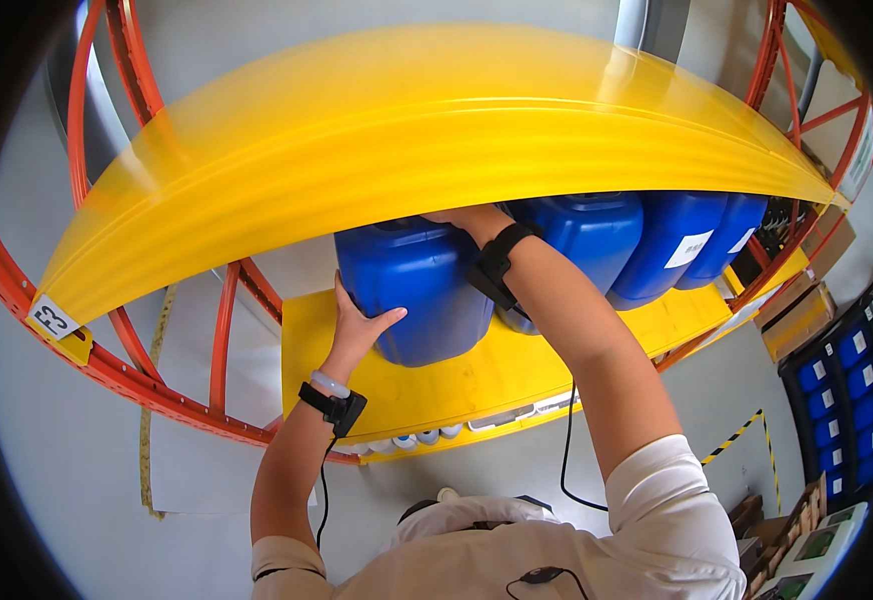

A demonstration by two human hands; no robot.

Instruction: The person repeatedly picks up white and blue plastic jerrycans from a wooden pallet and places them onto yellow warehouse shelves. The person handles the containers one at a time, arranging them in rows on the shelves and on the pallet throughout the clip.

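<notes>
A blue plastic jerrycan [412,285] stands on the lower yellow shelf [342,385], its top partly covered by the shelf above. Thumb and fingers spread apart, my left hand [359,326] rests against the can's left front corner. My right hand [464,217] reaches to the top of the same can; its fingers are hidden under the upper shelf's edge, so their grip does not show. Beside my right forearm is a second blue jerrycan [589,235]. Two more, a labelled blue jerrycan [665,245] and another blue jerrycan [727,240], continue the row to the right.
The upper yellow shelf [457,140] overhangs the cans closely. Red rack posts [225,340] stand on the left. Beneath the lower shelf sit several rounded white items [427,437]. At right are a cardboard box [802,315] and a rack of blue bins [847,400]. A cable [567,450] hangs near my right arm.
</notes>
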